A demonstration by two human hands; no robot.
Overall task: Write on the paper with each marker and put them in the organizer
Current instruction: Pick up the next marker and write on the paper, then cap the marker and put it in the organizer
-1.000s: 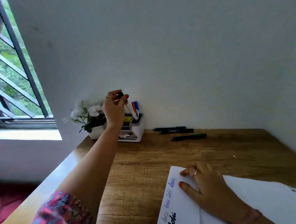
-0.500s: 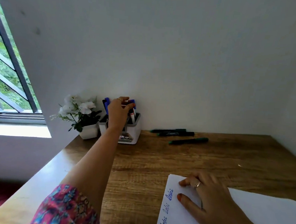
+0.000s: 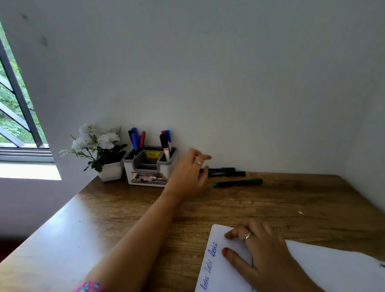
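Lying loose by an open-fingered left hand (image 3: pixel 189 171), green-capped markers (image 3: pixel 237 182); right hand (image 3: pixel 263 256) flat on paper (image 3: pixel 221 280).

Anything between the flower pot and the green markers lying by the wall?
Head view: the organizer holding markers stands right beside the flower pot, then the open left hand reaching toward the green markers.
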